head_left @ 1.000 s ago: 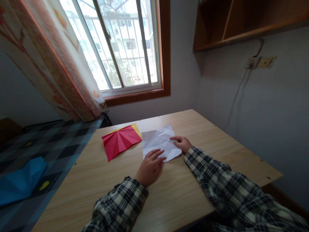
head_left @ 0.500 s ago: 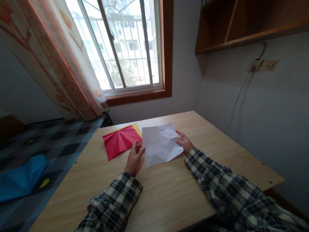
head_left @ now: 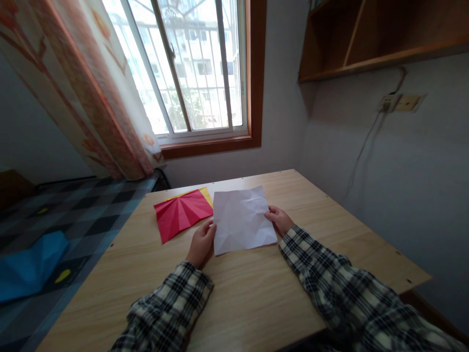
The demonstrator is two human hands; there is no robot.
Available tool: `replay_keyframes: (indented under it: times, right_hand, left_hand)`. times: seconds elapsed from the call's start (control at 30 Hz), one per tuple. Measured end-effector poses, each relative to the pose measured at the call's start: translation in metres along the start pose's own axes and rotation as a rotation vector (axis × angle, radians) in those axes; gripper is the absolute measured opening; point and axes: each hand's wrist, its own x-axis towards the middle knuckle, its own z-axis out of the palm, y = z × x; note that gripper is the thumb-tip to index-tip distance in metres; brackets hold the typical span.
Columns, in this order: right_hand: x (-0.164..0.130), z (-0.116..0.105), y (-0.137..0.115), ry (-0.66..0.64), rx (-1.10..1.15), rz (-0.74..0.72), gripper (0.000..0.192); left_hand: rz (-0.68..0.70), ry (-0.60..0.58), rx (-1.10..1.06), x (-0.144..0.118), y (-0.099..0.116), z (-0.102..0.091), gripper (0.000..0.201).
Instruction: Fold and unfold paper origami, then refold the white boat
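Observation:
A creased sheet of white paper (head_left: 242, 220) is stretched between my two hands over the table. My left hand (head_left: 202, 239) pinches its left edge, the thumb on top and the other fingers mostly hidden. At the right edge my right hand (head_left: 280, 220) grips the sheet between thumb and fingers. Just left of the white sheet lies a red sheet of paper (head_left: 181, 212) with fan-like creases. Beneath it a yellow sheet of paper (head_left: 208, 195) shows at the upper right corner.
The wooden table (head_left: 264, 303) stands below a barred window (head_left: 198, 73). On a checked cloth (head_left: 110, 205) at left lies folded blue paper (head_left: 36, 264). A curtain (head_left: 120, 122) hangs there. A wooden shelf (head_left: 366, 63) and a socket (head_left: 407, 102) are on the right wall.
My left hand's fingers, spread before, have closed on the white sheet's left edge. The sheet is pulled flatter and squarer, and my right hand still holds its right side.

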Motion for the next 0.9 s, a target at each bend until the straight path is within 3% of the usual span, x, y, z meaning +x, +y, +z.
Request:
replay_keyframes:
  times: [0.5, 0.67, 0.9]
  right_hand:
    - [0.000, -0.004, 0.000, -0.054, -0.051, 0.010, 0.045]
    - [0.002, -0.007, 0.004, -0.013, -0.110, -0.034, 0.036]
    - [-0.002, -0.004, 0.001, 0.098, -0.104, 0.094, 0.019]
  left_hand:
    - [-0.022, 0.098, -0.034, -0.004, 0.011, 0.004, 0.042]
    - [-0.018, 0.113, -0.045, -0.003, 0.009, 0.004, 0.045]
    - [-0.063, 0.090, -0.095, -0.002, 0.006, 0.003, 0.048]
